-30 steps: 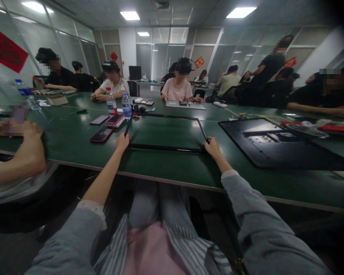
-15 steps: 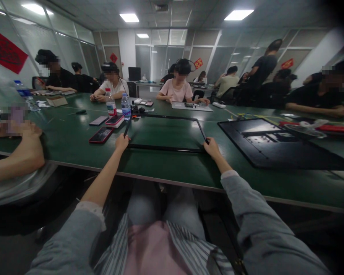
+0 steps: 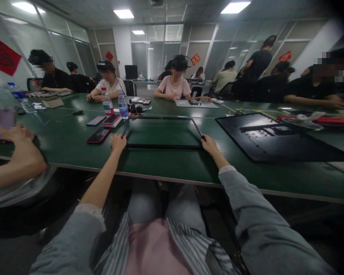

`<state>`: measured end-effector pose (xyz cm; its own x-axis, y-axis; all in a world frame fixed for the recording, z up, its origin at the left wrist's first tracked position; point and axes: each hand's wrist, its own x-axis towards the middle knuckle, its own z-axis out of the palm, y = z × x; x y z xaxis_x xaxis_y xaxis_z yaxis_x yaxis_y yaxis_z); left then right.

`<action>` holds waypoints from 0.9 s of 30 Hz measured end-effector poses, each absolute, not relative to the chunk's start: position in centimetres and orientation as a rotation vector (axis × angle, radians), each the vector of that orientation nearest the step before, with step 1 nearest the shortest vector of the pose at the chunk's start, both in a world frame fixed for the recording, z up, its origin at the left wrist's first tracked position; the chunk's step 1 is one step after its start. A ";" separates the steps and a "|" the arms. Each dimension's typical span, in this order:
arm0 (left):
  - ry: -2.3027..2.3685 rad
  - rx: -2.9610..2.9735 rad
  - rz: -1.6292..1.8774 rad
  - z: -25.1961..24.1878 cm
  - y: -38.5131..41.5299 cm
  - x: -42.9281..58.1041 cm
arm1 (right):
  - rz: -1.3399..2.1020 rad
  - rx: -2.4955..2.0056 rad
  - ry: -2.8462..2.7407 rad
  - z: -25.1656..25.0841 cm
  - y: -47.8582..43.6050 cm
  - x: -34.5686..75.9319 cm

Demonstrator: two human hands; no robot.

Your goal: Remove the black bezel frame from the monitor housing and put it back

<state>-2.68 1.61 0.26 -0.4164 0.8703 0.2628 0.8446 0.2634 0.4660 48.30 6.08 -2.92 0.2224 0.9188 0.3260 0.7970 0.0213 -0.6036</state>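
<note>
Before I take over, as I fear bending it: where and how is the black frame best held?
Probably grip the black frame by its short side bars near the front corners, coming from left and right, as the left hand and right hand do. It is wide, thin-barred and open-centred, so opposite support should limit bending.

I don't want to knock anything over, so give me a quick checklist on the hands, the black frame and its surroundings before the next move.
1. Left grip on the frame's left side: ok, closed around it.
2. Right grip on the frame's right side: ok, closed around it.
3. Black frame clear of the green table: cannot tell, contact isn't clear from this view.
4. Room at the far left corner: not ok, the blue-capped bottle stands close by.
5. Dark panel apart from the frame: ok, it lies to the right with table between.
</note>
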 end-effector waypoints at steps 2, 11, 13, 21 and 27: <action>2.461 1.674 0.820 0.1 1.7 -2.7 | 0.223 -1.821 -1.593 -3.0 6.1 48.4; 2.418 1.696 0.830 -0.1 1.7 -3.0 | 0.215 -1.839 -1.581 -3.0 6.2 48.5; 2.416 1.695 0.838 0.0 1.6 -2.9 | 0.217 -1.830 -1.575 -2.9 6.2 48.5; 2.426 1.717 0.807 0.0 1.5 -2.8 | 0.230 -1.773 -1.592 -3.0 6.0 48.4; 2.439 1.731 0.775 0.2 1.3 -2.6 | 0.226 -1.772 -1.590 -2.8 5.8 48.2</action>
<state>-2.61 1.29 0.19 -0.3712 0.8970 0.2400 0.8711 0.2468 0.4246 48.21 5.75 -2.77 0.2190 0.9174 0.3322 0.7889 0.0338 -0.6136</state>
